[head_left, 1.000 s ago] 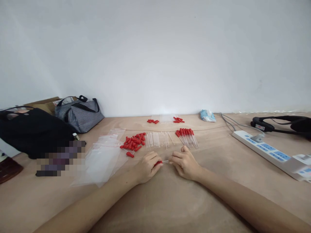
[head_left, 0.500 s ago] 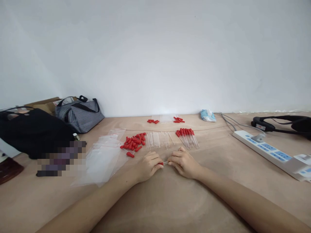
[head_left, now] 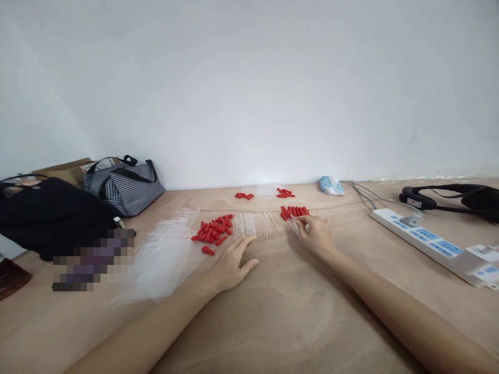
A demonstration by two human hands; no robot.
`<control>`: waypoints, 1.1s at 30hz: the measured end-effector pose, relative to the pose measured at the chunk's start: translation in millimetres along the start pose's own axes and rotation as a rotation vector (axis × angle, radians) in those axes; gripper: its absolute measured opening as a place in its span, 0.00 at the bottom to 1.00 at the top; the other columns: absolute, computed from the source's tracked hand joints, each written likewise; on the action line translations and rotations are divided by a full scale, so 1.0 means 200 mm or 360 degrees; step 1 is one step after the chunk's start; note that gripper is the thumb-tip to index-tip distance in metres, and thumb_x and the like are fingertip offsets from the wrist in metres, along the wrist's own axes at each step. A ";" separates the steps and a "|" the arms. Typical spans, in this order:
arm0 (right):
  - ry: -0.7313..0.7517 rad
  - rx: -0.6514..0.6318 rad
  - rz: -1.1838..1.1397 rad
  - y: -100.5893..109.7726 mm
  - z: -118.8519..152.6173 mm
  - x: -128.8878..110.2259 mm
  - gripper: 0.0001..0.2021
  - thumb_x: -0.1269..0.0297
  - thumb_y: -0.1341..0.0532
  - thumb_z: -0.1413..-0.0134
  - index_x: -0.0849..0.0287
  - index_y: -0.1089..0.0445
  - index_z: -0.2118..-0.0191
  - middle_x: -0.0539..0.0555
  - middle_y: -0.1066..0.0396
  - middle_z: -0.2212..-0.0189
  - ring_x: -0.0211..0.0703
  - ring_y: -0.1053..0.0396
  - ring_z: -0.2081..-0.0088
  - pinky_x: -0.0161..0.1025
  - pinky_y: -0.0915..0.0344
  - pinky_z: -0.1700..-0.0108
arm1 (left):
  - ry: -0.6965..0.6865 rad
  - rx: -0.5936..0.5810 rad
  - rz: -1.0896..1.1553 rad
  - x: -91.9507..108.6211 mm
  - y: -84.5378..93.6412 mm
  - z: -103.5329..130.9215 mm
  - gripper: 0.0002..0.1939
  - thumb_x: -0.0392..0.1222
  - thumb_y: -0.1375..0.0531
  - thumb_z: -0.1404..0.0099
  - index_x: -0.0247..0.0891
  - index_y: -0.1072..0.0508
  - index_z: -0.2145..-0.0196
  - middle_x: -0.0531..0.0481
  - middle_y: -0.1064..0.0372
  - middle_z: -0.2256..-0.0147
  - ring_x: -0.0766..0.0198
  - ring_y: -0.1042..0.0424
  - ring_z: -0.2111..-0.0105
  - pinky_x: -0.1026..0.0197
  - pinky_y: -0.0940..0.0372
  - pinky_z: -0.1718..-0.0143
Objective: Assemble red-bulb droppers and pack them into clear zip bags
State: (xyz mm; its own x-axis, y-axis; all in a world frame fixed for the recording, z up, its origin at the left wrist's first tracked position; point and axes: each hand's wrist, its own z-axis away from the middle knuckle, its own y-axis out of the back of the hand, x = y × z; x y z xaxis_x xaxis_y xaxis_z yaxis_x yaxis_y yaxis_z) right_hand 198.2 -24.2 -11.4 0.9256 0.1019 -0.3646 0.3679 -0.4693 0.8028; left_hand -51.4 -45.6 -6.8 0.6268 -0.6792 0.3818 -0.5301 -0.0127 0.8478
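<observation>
My left hand [head_left: 233, 264] rests over the table with fingers and thumb apart, holding nothing. It is nearest to a single red rubber bulb [head_left: 208, 250] and the pile of red bulbs [head_left: 212, 230]. Right of that pile, clear thin tubes [head_left: 251, 225] lie side by side in a row. My right hand [head_left: 317, 238] is closed in a pinch on a dropper at the row of red-capped droppers [head_left: 297, 211]. Its fingers cover part of their clear tubes, so the exact hold is partly hidden.
Clear zip bags [head_left: 158, 259] lie left of the bulbs. More bulbs [head_left: 286, 192] and tubes sit near the wall beside a blue-and-white packet [head_left: 331, 185]. A power strip [head_left: 423, 236] and black headset [head_left: 448, 197] are right; a striped bag [head_left: 134, 189] and black bag [head_left: 50, 218] left.
My hands have parted from the bulb and tube they held together. My right hand has moved forward and right to the droppers; my left hand has opened.
</observation>
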 end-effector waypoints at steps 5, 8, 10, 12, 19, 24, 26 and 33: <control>-0.0428 -0.0013 0.0221 -0.04 -0.11 0.04 0.12 0.66 0.50 0.49 0.60 0.32 0.61 0.58 0.29 0.66 0.48 0.35 0.60 0.42 0.51 0.59 | -0.0049 -0.0133 0.0092 0.01 0.00 -0.01 0.12 0.38 0.46 0.40 0.37 0.31 0.58 0.46 0.32 0.56 0.59 0.34 0.55 0.57 0.38 0.53; -0.0520 -0.0042 0.0278 -0.07 -0.14 0.02 0.12 0.66 0.50 0.49 0.61 0.33 0.61 0.59 0.29 0.68 0.49 0.34 0.61 0.44 0.51 0.59 | -0.0082 -0.0129 0.0108 0.01 0.00 -0.01 0.12 0.37 0.46 0.40 0.37 0.30 0.59 0.47 0.30 0.57 0.59 0.34 0.54 0.57 0.38 0.53; -0.0526 -0.0057 0.0289 -0.09 -0.14 0.01 0.11 0.66 0.50 0.49 0.61 0.33 0.63 0.58 0.29 0.68 0.49 0.34 0.61 0.44 0.51 0.58 | -0.0088 -0.0130 0.0100 0.00 0.00 -0.01 0.12 0.37 0.46 0.40 0.37 0.30 0.58 0.47 0.30 0.57 0.60 0.34 0.54 0.57 0.38 0.53; -0.0510 -0.0069 0.0292 -0.10 -0.14 0.01 0.10 0.67 0.49 0.50 0.60 0.33 0.65 0.57 0.29 0.68 0.49 0.35 0.61 0.44 0.52 0.58 | -0.0084 -0.0134 0.0083 0.00 -0.01 -0.01 0.12 0.37 0.46 0.40 0.36 0.29 0.58 0.46 0.30 0.56 0.60 0.34 0.54 0.57 0.38 0.53; -0.0273 -0.0008 0.0285 -0.10 -0.12 0.01 0.09 0.66 0.49 0.49 0.58 0.32 0.67 0.56 0.30 0.66 0.48 0.37 0.59 0.42 0.52 0.60 | -0.0128 -0.0139 0.0079 -0.02 -0.01 -0.01 0.12 0.37 0.46 0.39 0.37 0.29 0.58 0.47 0.31 0.56 0.61 0.34 0.54 0.57 0.38 0.53; -0.0048 -0.0071 0.0236 -0.16 -0.11 -0.12 0.09 0.67 0.48 0.50 0.57 0.32 0.66 0.55 0.29 0.65 0.47 0.38 0.59 0.41 0.52 0.57 | -0.0149 -0.0128 0.0066 -0.02 -0.03 -0.01 0.12 0.38 0.46 0.39 0.37 0.30 0.58 0.47 0.31 0.56 0.61 0.34 0.55 0.57 0.39 0.53; -0.0063 -0.0135 0.0243 -0.19 -0.12 -0.19 0.10 0.67 0.48 0.51 0.58 0.32 0.64 0.56 0.29 0.65 0.48 0.38 0.58 0.42 0.52 0.57 | -0.0173 -0.0116 0.0011 -0.01 -0.03 -0.01 0.11 0.37 0.47 0.39 0.37 0.30 0.58 0.47 0.31 0.57 0.61 0.34 0.56 0.58 0.39 0.54; -0.0346 -0.0352 0.0348 -0.26 -0.19 -0.32 0.14 0.68 0.48 0.51 0.66 0.35 0.58 0.65 0.30 0.62 0.51 0.36 0.58 0.42 0.50 0.60 | 0.0298 0.0309 -0.1026 -0.05 0.07 -0.03 0.08 0.39 0.45 0.42 0.35 0.28 0.68 0.42 0.33 0.66 0.52 0.37 0.64 0.51 0.43 0.64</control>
State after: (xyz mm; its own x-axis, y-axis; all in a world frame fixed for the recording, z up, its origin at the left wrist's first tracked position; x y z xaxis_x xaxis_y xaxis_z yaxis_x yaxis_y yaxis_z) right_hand 123.3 26.1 -11.6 0.9525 -0.1796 -0.2461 0.1963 -0.2561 0.9465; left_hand -61.6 -34.9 2.7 0.9293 -0.3545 -0.1034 -0.1009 -0.5132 0.8523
